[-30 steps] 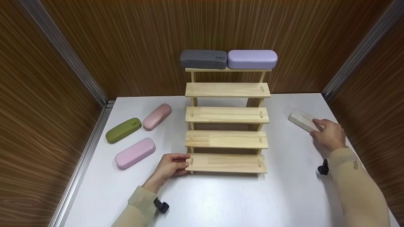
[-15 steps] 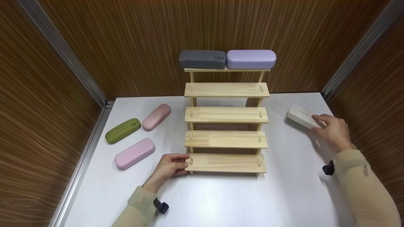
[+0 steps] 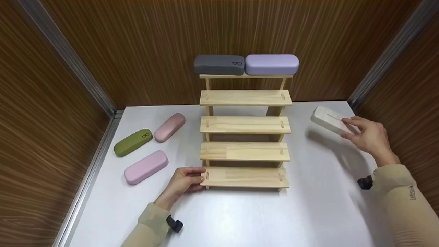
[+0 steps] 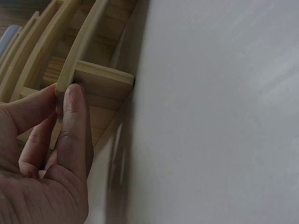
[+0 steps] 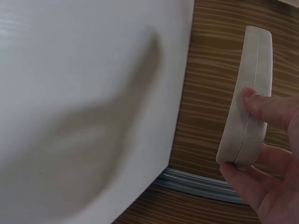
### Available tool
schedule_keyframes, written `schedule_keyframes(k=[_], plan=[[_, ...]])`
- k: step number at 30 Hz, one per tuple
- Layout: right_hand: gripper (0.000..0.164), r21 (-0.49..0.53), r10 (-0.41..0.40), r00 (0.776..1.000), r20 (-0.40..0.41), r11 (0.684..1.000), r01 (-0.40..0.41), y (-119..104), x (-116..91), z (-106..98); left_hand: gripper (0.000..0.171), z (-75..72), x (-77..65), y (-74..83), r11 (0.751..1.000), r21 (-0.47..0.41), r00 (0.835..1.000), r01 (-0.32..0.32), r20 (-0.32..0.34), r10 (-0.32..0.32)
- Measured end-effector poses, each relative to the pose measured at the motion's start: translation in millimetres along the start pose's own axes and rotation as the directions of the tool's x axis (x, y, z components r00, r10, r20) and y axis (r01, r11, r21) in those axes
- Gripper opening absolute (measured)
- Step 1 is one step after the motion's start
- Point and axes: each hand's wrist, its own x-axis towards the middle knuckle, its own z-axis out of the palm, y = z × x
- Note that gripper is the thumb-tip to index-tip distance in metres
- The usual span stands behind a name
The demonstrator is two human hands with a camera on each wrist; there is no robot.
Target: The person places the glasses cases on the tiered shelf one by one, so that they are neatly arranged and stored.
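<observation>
A white glasses case [image 3: 330, 120] is held up off the table by my right hand [image 3: 370, 135], thumb on one side and fingers on the other; its shadow falls on the tabletop below. In the right wrist view the case [image 5: 250, 88] shows its lid seam along the side. My left hand [image 3: 183, 180] pinches the left end of the lowest shelf of a stepped wooden rack [image 3: 245, 176]. The left wrist view shows thumb and fingers gripping the corner of that board [image 4: 77, 60]. On the top shelf, a grey glasses case [image 3: 219, 65] stands beside a lavender one [image 3: 272, 64].
Left of the rack lie a green glasses case [image 3: 133, 142], a rose-pink case [image 3: 169, 127] and a light pink case [image 3: 146, 167] on the white table [image 3: 240, 219]. Wood-grain panels [image 3: 154, 41] with metal corner strips enclose the table at the back and sides.
My right hand has lifted the white glasses case off the table and drawn it slightly away from the front edge. The left hand stays on the rack.
</observation>
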Motion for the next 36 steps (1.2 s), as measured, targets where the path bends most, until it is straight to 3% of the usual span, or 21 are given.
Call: schedule_keyframes(k=[15, 21, 30, 36], plan=[[0.052, 0.014, -0.1, 0.993, -0.066, 0.995, 0.101, -32.1, 0.3, -29.2, 0.042, 0.5, -1.4, 2.0, 1.0, 0.018, 1.0, 0.011, 0.002, -0.012], [0.054, 0.038, -0.193, 0.975, -0.111, 0.979, 0.198, -47.1, 1.1, -44.9, 0.043, 0.5, -1.6, 2.0, 1.0, 0.016, 1.0, 0.006, 0.002, -0.006], [0.054, 0.09, -0.229, 0.964, -0.138, 0.966, 0.243, -74.4, 5.8, -61.8, 0.043, 0.1, -0.4, 1.5, 1.0, 0.013, 1.0, 0.006, 0.0, -0.006], [0.056, 0.086, -0.304, 0.936, -0.179, 0.943, 0.323, -91.1, 14.5, -67.7, 0.042, -0.1, -1.1, 1.8, 1.0, 0.013, 1.0, 0.012, 0.004, -0.012]])
